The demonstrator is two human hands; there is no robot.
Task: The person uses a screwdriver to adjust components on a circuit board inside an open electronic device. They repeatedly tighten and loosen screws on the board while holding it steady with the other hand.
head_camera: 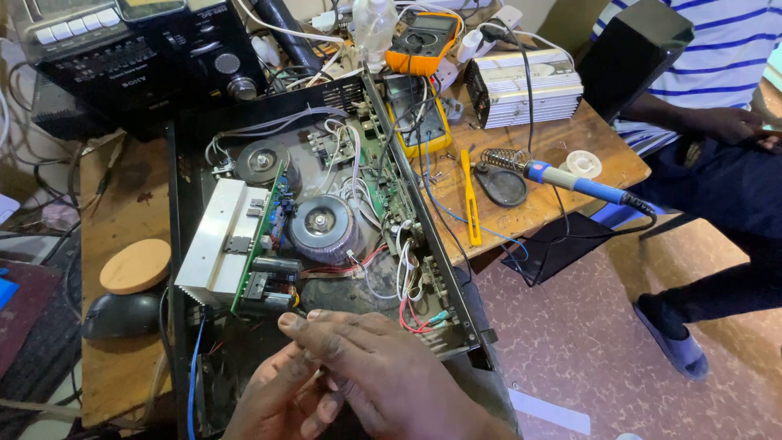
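- Right hand [391, 371]: fingers loosely extended, lying across the left hand, gripping nothing visible.
- Left hand [277, 399]: beneath; grip cannot be told.
- Open amplifier chassis [183, 204]: toroidal transformer [323, 226] inside.

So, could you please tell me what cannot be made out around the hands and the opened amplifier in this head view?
- Left hand: largely covered by the right hand; whether either grips anything is hidden.
- Amplifier chassis: its near end lies under both hands and the bottom edge.
- Small parts on the green circuit board: too small to identify.
- Seated person: cut off by the right edge.
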